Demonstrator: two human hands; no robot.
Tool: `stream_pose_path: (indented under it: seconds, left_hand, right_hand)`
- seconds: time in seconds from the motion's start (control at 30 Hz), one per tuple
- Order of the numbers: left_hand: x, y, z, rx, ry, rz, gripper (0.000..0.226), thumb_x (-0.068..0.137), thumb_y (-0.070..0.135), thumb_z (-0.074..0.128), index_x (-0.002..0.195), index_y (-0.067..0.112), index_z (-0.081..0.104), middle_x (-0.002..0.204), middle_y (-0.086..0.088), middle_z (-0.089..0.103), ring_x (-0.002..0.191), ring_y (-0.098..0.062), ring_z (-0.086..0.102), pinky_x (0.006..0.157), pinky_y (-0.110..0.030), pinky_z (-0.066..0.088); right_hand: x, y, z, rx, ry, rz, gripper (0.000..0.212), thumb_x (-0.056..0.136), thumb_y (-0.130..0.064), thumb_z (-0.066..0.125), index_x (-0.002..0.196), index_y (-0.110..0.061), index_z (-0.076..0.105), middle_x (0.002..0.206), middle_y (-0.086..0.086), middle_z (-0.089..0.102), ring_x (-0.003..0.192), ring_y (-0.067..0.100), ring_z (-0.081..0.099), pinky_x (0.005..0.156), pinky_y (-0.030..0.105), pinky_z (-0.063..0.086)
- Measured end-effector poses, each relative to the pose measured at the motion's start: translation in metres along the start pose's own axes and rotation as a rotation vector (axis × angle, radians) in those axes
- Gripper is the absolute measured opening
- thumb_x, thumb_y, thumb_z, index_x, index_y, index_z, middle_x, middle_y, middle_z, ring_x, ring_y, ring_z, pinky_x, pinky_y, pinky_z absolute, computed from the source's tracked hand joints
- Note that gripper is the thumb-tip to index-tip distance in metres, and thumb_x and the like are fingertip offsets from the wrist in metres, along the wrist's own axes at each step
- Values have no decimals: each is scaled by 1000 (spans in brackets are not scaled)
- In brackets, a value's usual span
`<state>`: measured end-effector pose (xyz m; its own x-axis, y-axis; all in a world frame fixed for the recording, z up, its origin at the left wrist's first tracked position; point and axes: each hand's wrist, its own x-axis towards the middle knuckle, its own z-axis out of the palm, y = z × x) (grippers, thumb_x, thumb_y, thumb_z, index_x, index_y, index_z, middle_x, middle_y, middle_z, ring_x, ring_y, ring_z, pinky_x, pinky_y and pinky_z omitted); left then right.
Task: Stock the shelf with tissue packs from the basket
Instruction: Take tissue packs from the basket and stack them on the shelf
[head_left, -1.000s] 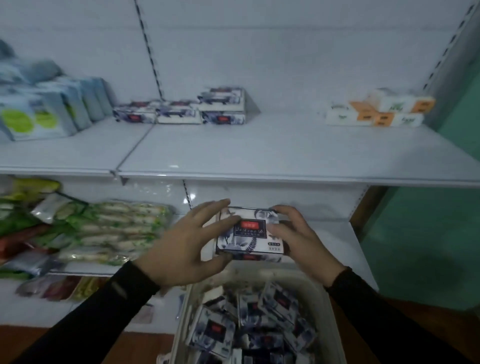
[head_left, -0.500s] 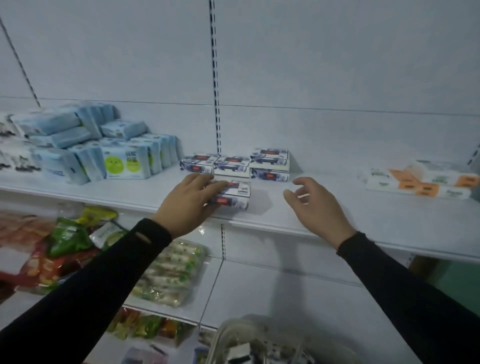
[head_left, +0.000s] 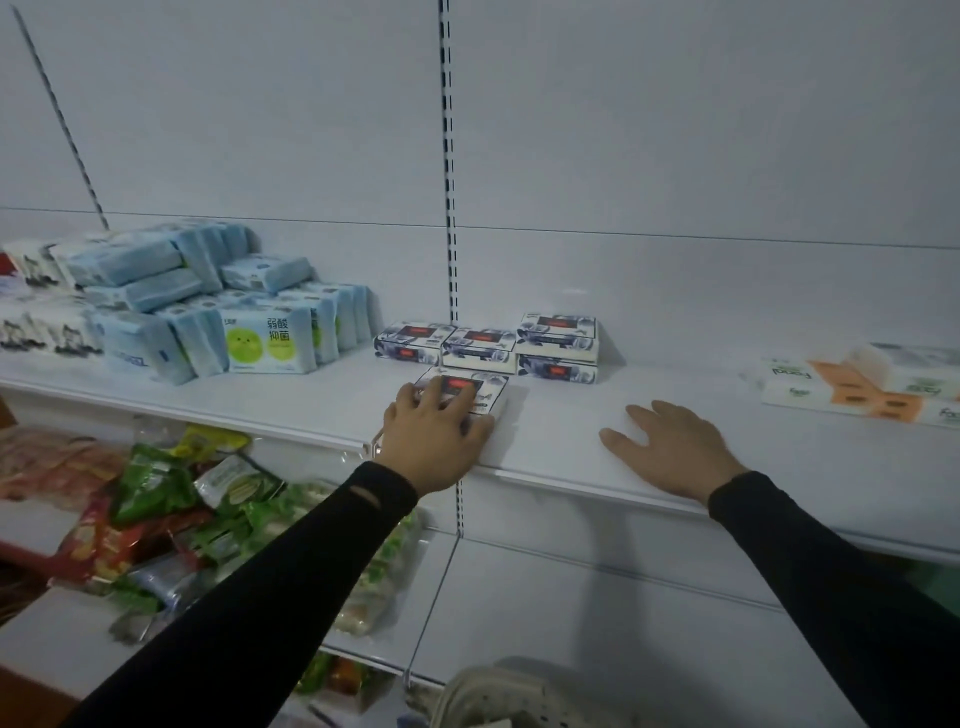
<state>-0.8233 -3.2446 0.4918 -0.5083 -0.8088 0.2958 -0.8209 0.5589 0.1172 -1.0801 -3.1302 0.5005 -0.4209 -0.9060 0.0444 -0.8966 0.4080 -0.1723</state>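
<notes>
A dark floral tissue pack (head_left: 491, 387) with a red label lies on the white shelf (head_left: 597, 415), just in front of a row of matching packs (head_left: 480, 351); the right end of that row is a stack of two (head_left: 558, 345). My left hand (head_left: 436, 431) lies over the front pack, its fingers stretched across the top. Palm down on the bare shelf to the right, my right hand (head_left: 670, 447) rests flat and holds nothing. The basket's pale rim (head_left: 498, 691) shows at the bottom edge, its contents hidden.
Blue wipe packs (head_left: 208, 322) are piled on the shelf's left part. White and orange tissue packs (head_left: 872, 389) lie at the far right. Snack bags (head_left: 156, 493) crowd the lower shelf on the left. A slotted upright (head_left: 449, 208) runs up the back wall.
A second ago both hands held the pack above the basket. It now lies on the shelf under my left hand, and my right hand has let go and settled flat on the shelf.
</notes>
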Motion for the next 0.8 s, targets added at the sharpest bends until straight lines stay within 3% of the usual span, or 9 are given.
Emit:
stream_pose_path:
  seconds: [0.2,0.4,0.8]
  left_hand:
    - [20,36,7,-42,-52,58,54,95,53,26,146,36,26,155,-7,24,138,-40,21,111,-51,26]
    - [39,84,14,30,12,70,55,95,55,30,146,36,28,149,-11,32,132,-37,29,107,-51,22]
    - [57,100,20,48,24,54,54,95,55,29,144,34,32,142,-13,37,126,-35,32,101,-48,28]
  right_hand:
    - [-2,0,-3,-8,-20,-12,73,92,-70,30,151,-27,30,161,5,22,147,26,19,119,42,16]
    - [3,12,-15,-36,-118,-55,78,90,-74,29,154,-30,21,164,4,13,150,24,12,121,42,13]
    - [5,27,-3,-4,-36,-39,77,88,-76,30,152,-33,25,163,2,16,149,21,13,120,45,11]
